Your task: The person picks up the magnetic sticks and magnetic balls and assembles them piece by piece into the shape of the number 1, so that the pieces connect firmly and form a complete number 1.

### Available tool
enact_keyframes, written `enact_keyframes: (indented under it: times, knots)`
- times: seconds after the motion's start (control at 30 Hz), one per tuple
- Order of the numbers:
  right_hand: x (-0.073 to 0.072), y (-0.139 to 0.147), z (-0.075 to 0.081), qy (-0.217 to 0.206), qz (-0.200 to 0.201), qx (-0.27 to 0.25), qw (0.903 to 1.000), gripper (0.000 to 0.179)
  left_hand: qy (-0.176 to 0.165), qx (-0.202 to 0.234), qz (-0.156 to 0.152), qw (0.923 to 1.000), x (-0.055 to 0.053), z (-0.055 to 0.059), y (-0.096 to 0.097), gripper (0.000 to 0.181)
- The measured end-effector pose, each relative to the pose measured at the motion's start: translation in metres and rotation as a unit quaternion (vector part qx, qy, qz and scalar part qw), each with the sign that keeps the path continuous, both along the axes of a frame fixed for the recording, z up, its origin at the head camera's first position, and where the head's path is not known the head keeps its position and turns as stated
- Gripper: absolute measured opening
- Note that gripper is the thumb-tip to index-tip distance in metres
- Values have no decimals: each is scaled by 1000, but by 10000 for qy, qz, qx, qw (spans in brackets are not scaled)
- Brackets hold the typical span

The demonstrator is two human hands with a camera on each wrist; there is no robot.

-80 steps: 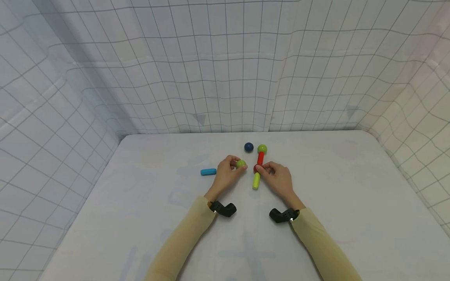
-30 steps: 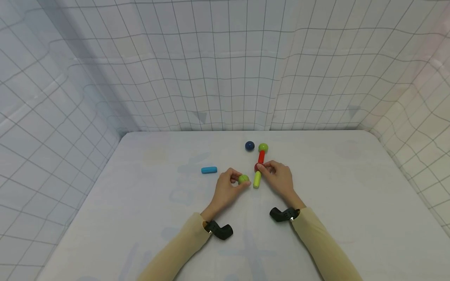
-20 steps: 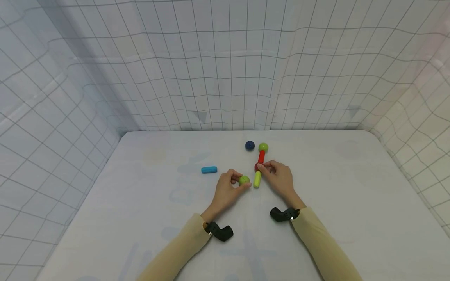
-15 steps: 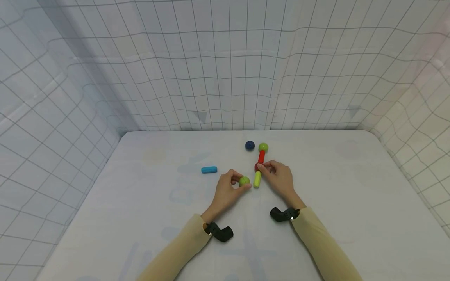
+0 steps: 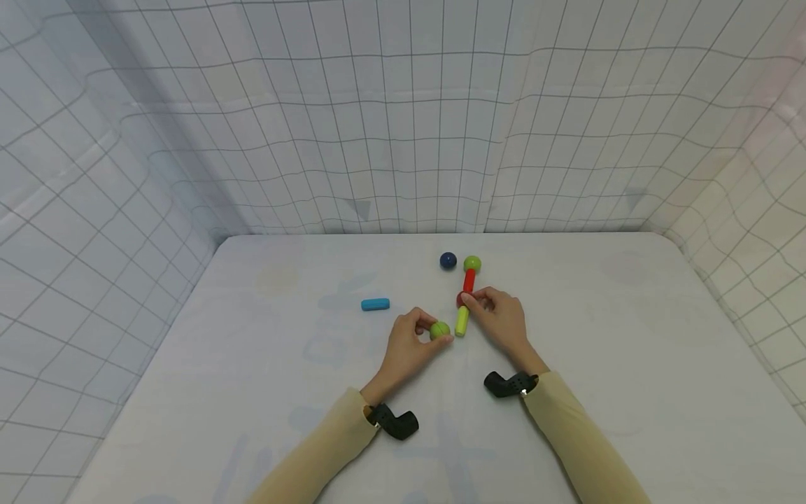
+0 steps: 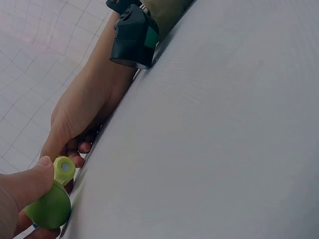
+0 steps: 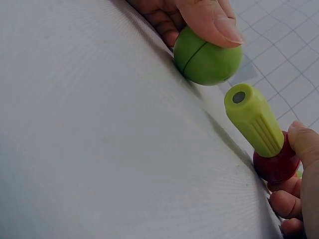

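Note:
My left hand (image 5: pixel 406 350) pinches a green ball (image 5: pixel 439 330) with a dark seam line, just above or on the white table. My right hand (image 5: pixel 500 322) holds a dark red ball (image 5: pixel 462 299) between thumb and fingers. From that ball a yellow-green rod (image 5: pixel 462 322) points toward me, and a red rod (image 5: pixel 469 280) runs away to a second green ball (image 5: pixel 472 263). In the right wrist view the yellow-green rod (image 7: pixel 254 119) shows a grey round tip on its free end. A small gap separates that tip from the held green ball (image 7: pixel 207 59).
A dark blue ball (image 5: pixel 448 260) sits beside the far green ball. Left of my left hand lies a blue rod (image 5: pixel 375 304). The white table (image 5: pixel 283 420) reaches back to a grid-patterned curtain (image 5: pixel 403 140), which also hangs at both sides.
My left hand has brought the green ball nearer to me and slightly right, to beside the free end of the yellow-green rod. My right hand keeps its hold, nearly still.

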State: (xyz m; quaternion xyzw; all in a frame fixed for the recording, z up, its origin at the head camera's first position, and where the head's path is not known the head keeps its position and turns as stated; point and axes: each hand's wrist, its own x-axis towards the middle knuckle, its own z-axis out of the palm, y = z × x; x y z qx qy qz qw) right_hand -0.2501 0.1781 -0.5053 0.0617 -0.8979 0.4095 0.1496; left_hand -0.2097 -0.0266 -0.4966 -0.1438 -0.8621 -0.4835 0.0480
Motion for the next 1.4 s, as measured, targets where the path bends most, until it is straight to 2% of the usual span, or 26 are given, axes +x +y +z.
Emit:
enact_keyframes:
  times: [0.33,0.6,0.97,1.4]
  knots:
    - [0,0,0,75,18,-26,10000,38,250,-19,-17,9997,4,0,0,34]
    - [1,-1,0,-20,6,-39,10000,38,354,-51,-15,9994,6,-3,1,34]
    - [2,0,0,-84,-27,-31,10000,39,237,-159,2,9996,10,0,4,35]
    - [0,0,1,8,7,-59,10000,36,399,-225,9,9990,12,0,5,39]
